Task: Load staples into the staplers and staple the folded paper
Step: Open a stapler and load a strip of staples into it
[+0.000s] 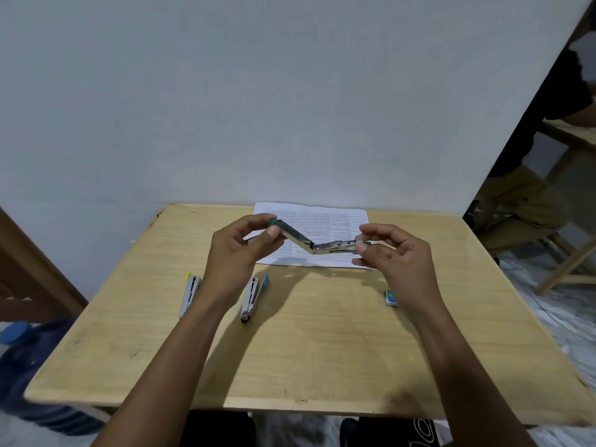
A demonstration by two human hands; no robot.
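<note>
A metal stapler (309, 241) with green ends is swung wide open in the air above the table. My left hand (242, 250) pinches its raised cover end, and my right hand (392, 250) pinches the other end by the magazine. A printed sheet of paper (322, 224) lies flat beneath them at the table's far edge. On the table lie a stapler with a yellow tip (190, 293) and one with a teal tip (253, 296), both nearer me. A small green staple box (391, 298) sits to the right, partly behind my right wrist.
The wooden table (290, 350) stands against a pale wall. A blue water jug (29, 359) is on the floor at the left. Another person sits at a wooden bench (567, 137) at the right.
</note>
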